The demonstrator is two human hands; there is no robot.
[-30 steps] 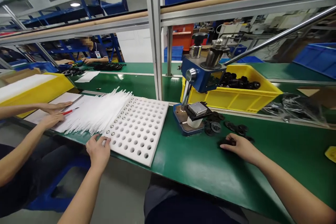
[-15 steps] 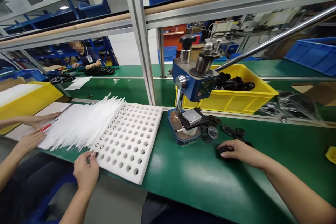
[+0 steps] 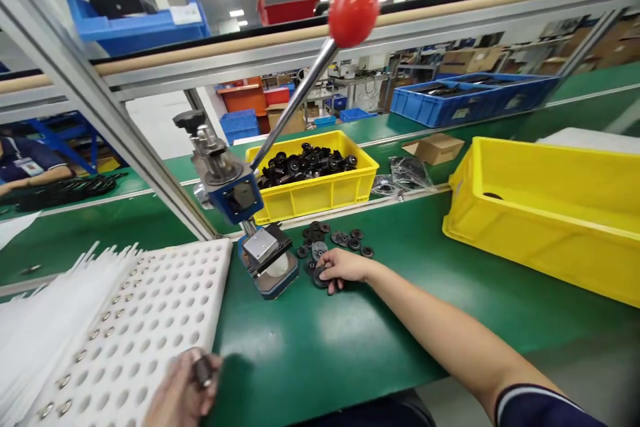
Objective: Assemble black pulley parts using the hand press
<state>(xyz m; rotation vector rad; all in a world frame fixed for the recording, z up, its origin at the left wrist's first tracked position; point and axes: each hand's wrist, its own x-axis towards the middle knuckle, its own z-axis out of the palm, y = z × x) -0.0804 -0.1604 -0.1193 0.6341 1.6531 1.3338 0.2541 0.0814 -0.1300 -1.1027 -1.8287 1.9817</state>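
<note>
Left hand: while slightly blurred, the left hand has its fingers closed around a dark cylinder, above the right edge of the foam board near the table's near edge.
Right hand: the right hand pinches a black disc between thumb and fingers, over the middle of the table; whether the disc is raised off the surface I cannot tell.
Loose wheels: black wheels lie scattered just beyond the right hand, toward the far edge.
Foam board: a white foam board with rows of round holes covers the left part of the table; metal-rimmed pieces sit in holes along its left side.
White rods: thin white rods lie in a dense layer beside the board's left edge.
Press: a blue press stands by the board's far right corner, its lever tipped with a red knob.
Yellow bins: one yellow bin, filled with black parts, stands behind the press at the far edge; a larger yellow bin occupies the right side.
</note>
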